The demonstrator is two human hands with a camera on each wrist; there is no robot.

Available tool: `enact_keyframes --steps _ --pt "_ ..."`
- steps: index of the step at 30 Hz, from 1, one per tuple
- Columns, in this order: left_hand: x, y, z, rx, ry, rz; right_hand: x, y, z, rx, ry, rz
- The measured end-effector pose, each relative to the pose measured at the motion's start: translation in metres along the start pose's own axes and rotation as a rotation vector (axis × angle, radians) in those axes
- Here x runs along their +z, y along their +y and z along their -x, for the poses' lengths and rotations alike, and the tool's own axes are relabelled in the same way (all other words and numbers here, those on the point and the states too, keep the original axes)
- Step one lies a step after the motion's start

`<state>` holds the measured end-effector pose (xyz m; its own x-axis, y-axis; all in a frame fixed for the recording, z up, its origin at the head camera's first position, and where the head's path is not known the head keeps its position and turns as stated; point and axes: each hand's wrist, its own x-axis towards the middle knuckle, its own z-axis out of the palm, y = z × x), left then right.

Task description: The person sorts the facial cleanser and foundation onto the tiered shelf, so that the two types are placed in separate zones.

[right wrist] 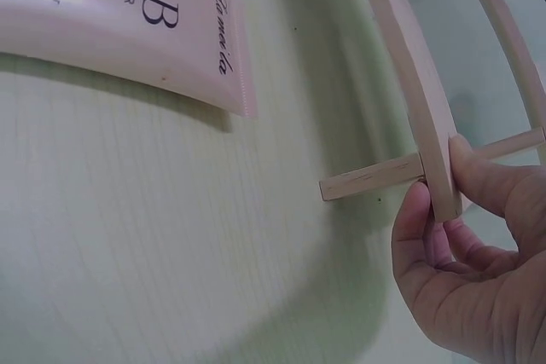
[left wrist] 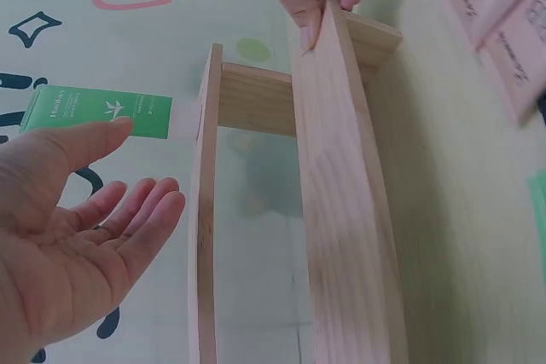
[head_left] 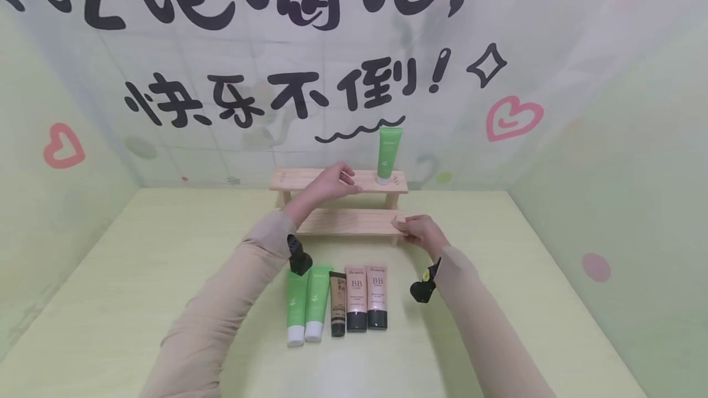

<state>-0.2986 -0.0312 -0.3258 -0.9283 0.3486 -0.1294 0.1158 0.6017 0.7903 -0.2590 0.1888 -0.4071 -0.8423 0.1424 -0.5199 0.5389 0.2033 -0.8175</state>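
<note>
A two-tier wooden stand [head_left: 354, 222] is set against the back wall. On the right end of its upper tier a green tube [head_left: 389, 152] stands upright on its white cap. My left hand [head_left: 332, 182] is over the upper tier, left of this tube. In the left wrist view its fingers [left wrist: 143, 219] are loosely bent and hold nothing, and the thumb overlaps the green tube [left wrist: 102, 110]. With thumb and fingers, my right hand [head_left: 423, 230] pinches the right end of the lower tier; the right wrist view shows the thumb on top of the board [right wrist: 422, 108].
In front of the stand several tubes lie in a row on the pale table [head_left: 221, 306]: two green tubes [head_left: 318, 300], a small brown tube [head_left: 338, 300] and two pink BB cream tubes [head_left: 377, 293]. Walls [head_left: 619, 201] enclose the table at the sides and back.
</note>
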Motion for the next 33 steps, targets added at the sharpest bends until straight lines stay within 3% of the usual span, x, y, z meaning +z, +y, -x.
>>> enact_keyframes --steps 8,13,21,28,33 --pt "-0.010 -0.022 0.034 0.042 -0.084 -0.076 -0.002 0.004 -0.002 -0.030 -0.023 -0.016" --pt "-0.011 -0.034 0.044 0.068 -0.099 -0.067 -0.005 0.004 -0.001 -0.017 -0.022 -0.033" --pt "-0.013 -0.043 0.060 0.115 -0.131 -0.128 -0.006 0.006 -0.003 -0.022 -0.029 -0.038" --pt "-0.017 -0.052 0.077 0.062 -0.196 -0.220 -0.001 0.004 -0.006 0.006 -0.007 -0.017" --pt "-0.016 -0.064 0.093 -0.010 -0.232 -0.169 0.001 0.003 -0.006 0.011 -0.004 -0.023"
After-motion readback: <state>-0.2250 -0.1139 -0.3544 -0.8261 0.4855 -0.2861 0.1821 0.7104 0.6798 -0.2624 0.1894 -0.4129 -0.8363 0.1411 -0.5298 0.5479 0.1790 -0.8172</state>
